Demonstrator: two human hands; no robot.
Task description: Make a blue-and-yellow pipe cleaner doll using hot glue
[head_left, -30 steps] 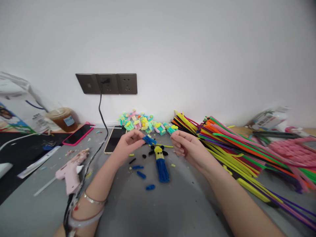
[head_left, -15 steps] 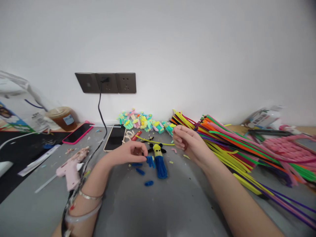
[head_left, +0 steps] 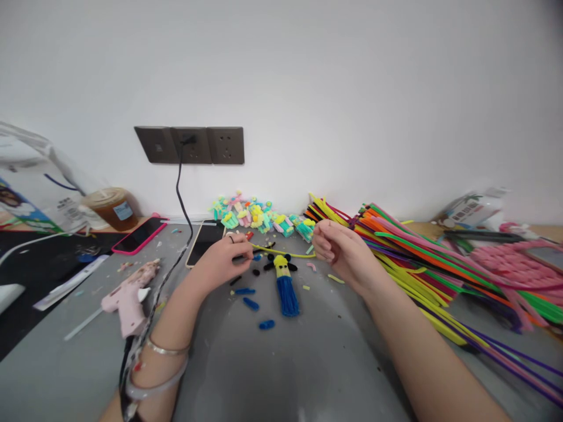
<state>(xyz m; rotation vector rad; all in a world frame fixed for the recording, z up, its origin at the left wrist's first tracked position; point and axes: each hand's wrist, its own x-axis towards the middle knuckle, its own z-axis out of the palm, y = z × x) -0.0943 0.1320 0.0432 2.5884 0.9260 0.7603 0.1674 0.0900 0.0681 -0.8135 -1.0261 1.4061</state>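
Between your two hands, on the bench (head_left: 272,375), the yellow-and-blue figure (head_left: 286,290) looks to be lying face up, head to the far side, blue end near you. Probably it's parked there so that either hand can get to it while both stay free. Just left of it are the blue pieces (head_left: 266,324), scattered loose, presumably set where they're quick to pick up. And a yellow stem (head_left: 303,256) runs across just beyond the head.

Now your left hand (head_left: 220,262), raised just left of the head: that grip is loosely open, fingers curved, a gap in front of the thumb, and nothing shows for certain in it. Over on the other side, your right hand (head_left: 345,255) has its fingers curled, the grip closed to a pinch; no piece shows at the tips, though something tiny could be hidden.

Farther out, pastel pieces (head_left: 259,217) heap up against the wall, likely pushed back to leave you working room. To the right, coloured stems (head_left: 422,252) fan out in a big bundle, within easy reach of that arm. Off left, the pink glue gun (head_left: 129,305) lies on its side, its cord (head_left: 178,196) seemingly on the left to suit the socket panel (head_left: 189,145).
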